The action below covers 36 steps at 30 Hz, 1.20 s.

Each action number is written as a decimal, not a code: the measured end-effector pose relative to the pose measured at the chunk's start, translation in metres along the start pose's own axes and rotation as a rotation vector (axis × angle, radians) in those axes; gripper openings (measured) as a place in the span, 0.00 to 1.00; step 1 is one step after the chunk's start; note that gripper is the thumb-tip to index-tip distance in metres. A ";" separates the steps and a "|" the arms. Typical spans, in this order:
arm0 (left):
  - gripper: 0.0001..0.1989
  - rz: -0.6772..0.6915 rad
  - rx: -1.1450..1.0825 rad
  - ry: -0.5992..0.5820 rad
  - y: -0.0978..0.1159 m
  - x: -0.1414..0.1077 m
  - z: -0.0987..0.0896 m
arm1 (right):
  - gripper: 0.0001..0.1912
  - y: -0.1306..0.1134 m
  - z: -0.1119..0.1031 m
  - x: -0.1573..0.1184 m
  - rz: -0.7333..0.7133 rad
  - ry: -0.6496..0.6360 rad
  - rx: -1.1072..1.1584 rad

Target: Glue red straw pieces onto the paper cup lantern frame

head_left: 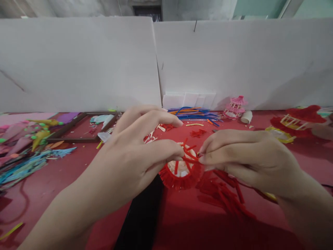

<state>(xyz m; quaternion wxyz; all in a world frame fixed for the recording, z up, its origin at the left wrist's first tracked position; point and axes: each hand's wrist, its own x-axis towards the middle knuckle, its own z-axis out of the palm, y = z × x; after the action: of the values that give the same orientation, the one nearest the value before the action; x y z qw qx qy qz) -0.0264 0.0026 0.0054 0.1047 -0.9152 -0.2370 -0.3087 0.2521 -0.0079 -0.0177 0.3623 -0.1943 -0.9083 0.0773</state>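
Between my hands sits a round piece with a fringed red rim [179, 183], a pale inside and several red strips. My right hand [241, 156] comes from the right with fingers pinched on a short red pipe cleaner [191, 160] above the piece. On the left, my left hand [140, 146] has its thumb and index finger apart; the thumb tip is beside the pipe cleaner's other end, though I cannot tell whether they touch. Its lower fingers are partly hidden. A heap of loose red pipe cleaners [223, 194] lies below my right hand.
Blue and orange pipe cleaners [195, 114] lie by the white board [234, 62]. A pink pagoda model [236, 107], a cardboard tube [246, 117] and a red-roofed model [299, 121] stand right. A brown frame [78, 140] and blue tassels [33, 165] lie left.
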 end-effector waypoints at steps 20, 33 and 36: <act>0.15 -0.429 -0.164 -0.235 -0.013 0.001 0.016 | 0.07 0.005 0.051 -0.047 -0.071 0.359 -0.412; 0.19 -0.494 -0.285 -0.310 -0.009 0.000 0.027 | 0.05 0.016 0.068 -0.050 -0.135 0.291 -0.444; 0.20 -0.502 -0.282 -0.318 -0.008 -0.001 0.026 | 0.05 0.018 0.070 -0.052 -0.139 0.265 -0.449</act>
<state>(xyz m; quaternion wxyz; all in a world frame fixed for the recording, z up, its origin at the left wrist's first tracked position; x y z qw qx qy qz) -0.0178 0.0175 -0.0153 -0.1408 -0.8705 -0.4234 -0.2077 0.2434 -0.0129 -0.1064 0.4303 -0.2153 -0.8585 -0.1774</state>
